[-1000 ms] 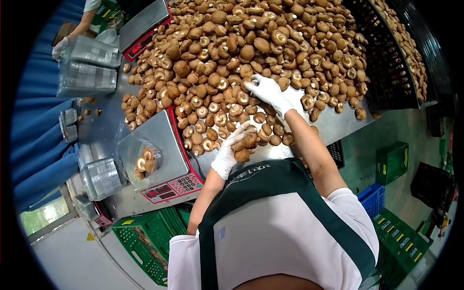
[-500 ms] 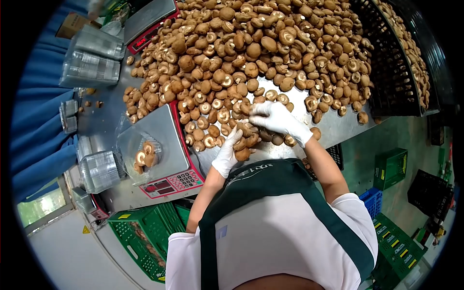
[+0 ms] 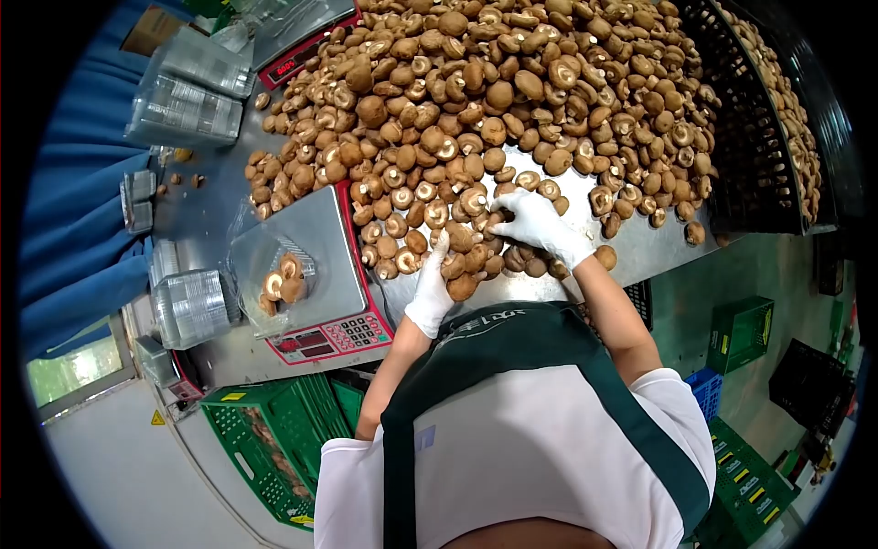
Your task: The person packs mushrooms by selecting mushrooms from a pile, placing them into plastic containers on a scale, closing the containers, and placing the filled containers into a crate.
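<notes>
Brown shiitake mushrooms [image 3: 439, 69] lie in a large heap over the metal table. My left hand [image 3: 432, 291], in a white glove, is curled against a small cluster of mushrooms [image 3: 463, 287] near my apron, its thumb up along their left side. Its other fingers are mostly hidden beneath them. To the right, my gloved right hand [image 3: 541, 227] reaches in with bent fingers closed at a mushroom [image 3: 497, 220] beside the cluster. More mushrooms lie under its palm.
A red-framed scale [image 3: 315, 265] at left carries a clear plastic tray [image 3: 297, 261] with a few mushrooms. Stacked clear trays [image 3: 190, 309] stand beside it. A second scale [image 3: 293, 59] is farther back. A black crate [image 3: 759, 119] borders the heap at right; green crates [image 3: 265, 448] sit below.
The view has shifted slightly, so the table appears a little lower and to the right. My right hand's fingers have bent more around a mushroom. My left hand stays at the cluster.
</notes>
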Available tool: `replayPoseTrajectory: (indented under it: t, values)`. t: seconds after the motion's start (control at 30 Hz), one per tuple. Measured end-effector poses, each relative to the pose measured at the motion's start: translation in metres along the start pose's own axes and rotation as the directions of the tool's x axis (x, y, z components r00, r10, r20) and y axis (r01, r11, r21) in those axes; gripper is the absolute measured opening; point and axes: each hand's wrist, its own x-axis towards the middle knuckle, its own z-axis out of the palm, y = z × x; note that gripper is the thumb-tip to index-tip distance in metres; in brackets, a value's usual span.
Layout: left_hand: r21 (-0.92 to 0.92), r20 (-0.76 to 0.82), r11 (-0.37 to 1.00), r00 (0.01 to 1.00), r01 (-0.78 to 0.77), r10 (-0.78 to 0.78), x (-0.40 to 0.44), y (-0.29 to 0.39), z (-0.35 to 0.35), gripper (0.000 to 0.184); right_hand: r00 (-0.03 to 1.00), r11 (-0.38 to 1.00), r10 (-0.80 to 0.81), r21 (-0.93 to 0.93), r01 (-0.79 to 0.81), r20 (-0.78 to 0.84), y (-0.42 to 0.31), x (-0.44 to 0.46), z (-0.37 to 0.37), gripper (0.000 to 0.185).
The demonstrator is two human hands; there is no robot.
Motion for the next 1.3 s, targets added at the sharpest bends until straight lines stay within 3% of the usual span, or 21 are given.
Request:
replayPoseTrajectory:
  t: [0.1, 0.17, 0.27, 0.33, 0.37, 0.4, 0.43, 0.5, 0.53, 0.6, 0.63, 0.7, 0.77, 0.83, 0.97, 1.03, 1.07, 1.1, 1.17, 1.23, 1.3]
  values:
    - [-0.008, -0.047, 1.0, 0.999, -0.006, 0.006, 0.003, 0.0, 0.0, 0.049, 0.959, 0.984, 0.064, 0.179, -0.013, -0.278, 0.015, -0.009, 0.003, 0.032]
    - [-0.001, -0.077, 1.0, 0.997, -0.006, 0.006, 0.002, 0.005, -0.001, 0.045, 0.937, 0.96, 0.192, 0.252, -0.119, -0.292, 0.024, -0.01, 0.0, 0.032]
    - [0.405, -0.136, 0.864, 0.915, -0.298, 0.38, -0.022, 0.038, 0.007, 0.042, 0.881, 0.916, 0.285, 0.378, -0.134, -0.377, 0.033, -0.011, 0.0, 0.03]
    - [0.631, -0.216, 0.66, 0.725, -0.407, 0.654, -0.053, 0.079, 0.014, 0.041, 0.866, 0.887, 0.326, 0.439, -0.141, -0.379, 0.038, -0.01, -0.002, 0.031]
    - [0.802, -0.169, 0.402, 0.48, -0.441, 0.861, -0.062, 0.096, -0.008, 0.04, 0.859, 0.881, 0.359, 0.436, -0.183, -0.364, 0.04, -0.01, -0.003, 0.032]
    - [0.866, -0.213, 0.35, 0.369, -0.358, 0.905, -0.085, 0.116, -0.014, 0.028, 0.852, 0.874, 0.39, 0.432, -0.223, -0.349, 0.042, -0.01, -0.004, 0.033]
    - [0.951, -0.05, 0.086, 0.129, -0.298, 0.99, -0.097, 0.134, -0.03, 0.026, 0.851, 0.874, 0.39, 0.432, -0.222, -0.351, 0.044, -0.008, -0.005, 0.033]
    - [0.918, -0.078, 0.074, 0.007, -0.39, 0.997, -0.122, 0.161, -0.069, 0.025, 0.839, 0.881, 0.424, 0.369, -0.295, -0.342, 0.048, -0.005, -0.006, 0.034]
    - [0.918, -0.077, 0.073, 0.004, -0.39, 0.997, -0.13, 0.168, -0.088, 0.025, 0.846, 0.875, 0.439, 0.356, -0.327, -0.302, 0.049, -0.003, -0.008, 0.035]
    - [1.0, 0.005, -0.004, 0.167, -0.007, 0.986, -0.141, 0.178, -0.124, 0.029, 0.851, 0.875, 0.45, 0.326, -0.358, -0.27, 0.051, 0.002, -0.011, 0.035]
    - [0.955, 0.06, -0.159, 0.359, 0.252, 0.931, -0.145, 0.183, -0.133, 0.034, 0.853, 0.872, 0.463, 0.295, -0.391, -0.24, 0.05, 0.003, -0.012, 0.034]
    - [0.759, 0.12, -0.239, 0.23, 0.605, 0.966, -0.137, 0.17, -0.143, 0.037, 0.847, 0.899, 0.434, 0.212, -0.384, -0.306, 0.041, 0.005, -0.017, 0.033]
    - [0.791, 0.103, -0.227, 0.242, 0.568, 0.965, -0.137, 0.174, -0.147, 0.036, 0.842, 0.918, 0.395, 0.125, -0.376, -0.368, 0.036, 0.006, -0.02, 0.032]
    - [0.989, -0.108, 0.083, 0.211, 0.122, 0.972, -0.135, 0.175, -0.128, 0.036, 0.833, 0.932, 0.362, 0.169, -0.32, -0.418, 0.034, 0.015, -0.021, 0.03]
    - [1.0, -0.004, 0.002, 0.173, 0.011, 0.985, -0.124, 0.166, -0.092, 0.034, 0.892, 0.967, 0.248, 0.04, -0.251, -0.378, 0.03, 0.037, -0.018, 0.035]
    - [0.999, 0.007, 0.003, 0.21, -0.05, 0.978, -0.124, 0.162, -0.086, 0.034, 0.924, 0.972, 0.185, -0.078, -0.222, -0.335, 0.032, 0.057, -0.003, 0.046]
    - [0.99, 0.016, 0.015, 0.221, -0.138, 0.975, -0.124, 0.16, -0.088, 0.035, 0.944, 0.979, 0.183, -0.04, -0.202, -0.274, 0.022, 0.064, 0.002, 0.056]
    - [0.964, -0.05, 0.113, 0.255, -0.239, 0.966, -0.127, 0.158, -0.078, 0.036, 0.925, 0.978, -0.048, -0.207, -0.033, -0.376, 0.039, 0.076, 0.023, 0.06]
    - [0.896, -0.017, 0.142, 0.287, -0.422, 0.958, -0.13, 0.155, -0.085, 0.054, 0.908, 0.936, -0.049, -0.336, -0.104, -0.417, 0.032, 0.083, 0.039, 0.06]
    - [0.846, -0.04, 0.177, 0.27, -0.503, 0.962, -0.134, 0.149, -0.084, 0.062, 0.943, 0.988, 0.123, -0.053, -0.146, -0.31, 0.015, 0.077, 0.021, 0.057]
    - [0.83, -0.039, 0.154, 0.22, -0.537, 0.975, -0.135, 0.145, -0.084, 0.065, 0.943, 0.985, 0.146, 0.131, -0.111, -0.299, 0.021, 0.077, 0.015, 0.044]
